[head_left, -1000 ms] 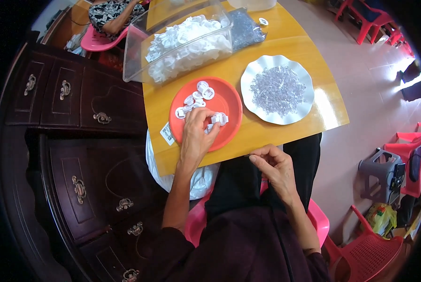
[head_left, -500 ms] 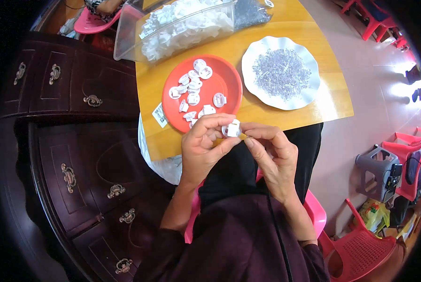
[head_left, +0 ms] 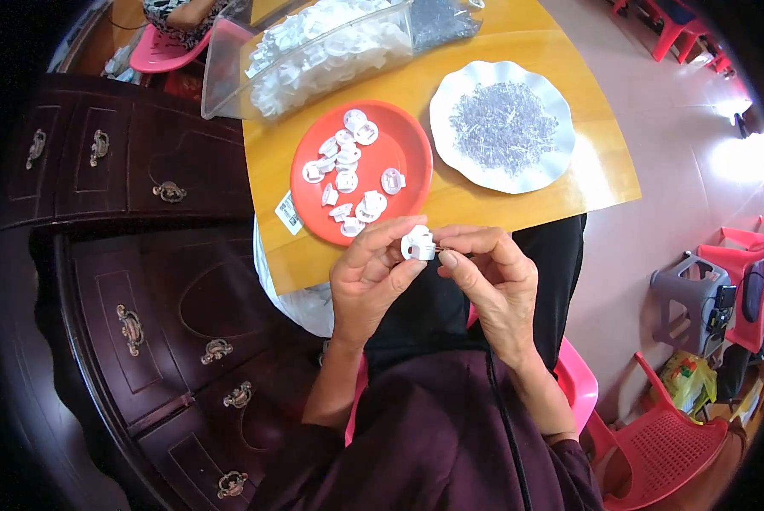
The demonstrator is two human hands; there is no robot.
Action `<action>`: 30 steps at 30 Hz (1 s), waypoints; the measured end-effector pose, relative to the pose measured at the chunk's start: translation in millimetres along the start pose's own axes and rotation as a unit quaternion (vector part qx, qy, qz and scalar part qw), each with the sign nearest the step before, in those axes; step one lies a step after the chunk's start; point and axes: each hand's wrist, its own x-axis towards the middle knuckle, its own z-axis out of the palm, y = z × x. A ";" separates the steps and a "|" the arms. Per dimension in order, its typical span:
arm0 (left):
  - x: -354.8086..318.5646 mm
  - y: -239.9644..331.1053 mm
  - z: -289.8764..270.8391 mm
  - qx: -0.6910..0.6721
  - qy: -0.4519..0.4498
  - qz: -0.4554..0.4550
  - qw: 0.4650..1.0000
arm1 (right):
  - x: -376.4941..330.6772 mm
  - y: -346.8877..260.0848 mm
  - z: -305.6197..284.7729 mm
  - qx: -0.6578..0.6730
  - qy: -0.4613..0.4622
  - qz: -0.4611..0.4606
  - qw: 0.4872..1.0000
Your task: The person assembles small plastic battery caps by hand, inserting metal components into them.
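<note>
Between the thumb and fingers of my left hand (head_left: 373,268) is a small white plastic part (head_left: 418,244), round with a square block on it. My right hand (head_left: 495,277) pinches a thin metal pin (head_left: 437,249) against the side of that part. Just beyond my hands, a red round plate (head_left: 409,162) carries several similar white plastic parts (head_left: 348,157). To its right, a white scalloped plate (head_left: 450,157) holds a heap of small thin metal pieces (head_left: 505,126). How far the pin goes into the part is hidden.
A clear plastic bin (head_left: 228,89) full of white parts stands at the table's far left, beside a bag of dark small pieces (head_left: 441,24). Dark wooden drawers (head_left: 160,298) line my left. Red chairs (head_left: 663,443) and a grey stool (head_left: 693,307) are on the right. Another person's arm (head_left: 190,15) shows far left.
The white part has turned slightly in my left fingers, and the pin in my right hand shows more plainly beside it. The whole view has shifted a little.
</note>
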 end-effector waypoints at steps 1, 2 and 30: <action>0.2 -0.5 1.0 -0.017 0.007 -0.015 1.000 | 0.4 0.4 -0.7 0.002 0.001 0.001 1.000; 0.1 0.0 0.3 -0.017 0.006 -0.014 1.000 | -0.1 -0.1 0.1 0.002 0.005 0.003 1.000; 3.8 -0.2 7.8 0.088 -0.026 0.027 0.995 | -4.4 1.1 -10.0 0.012 0.020 0.001 1.000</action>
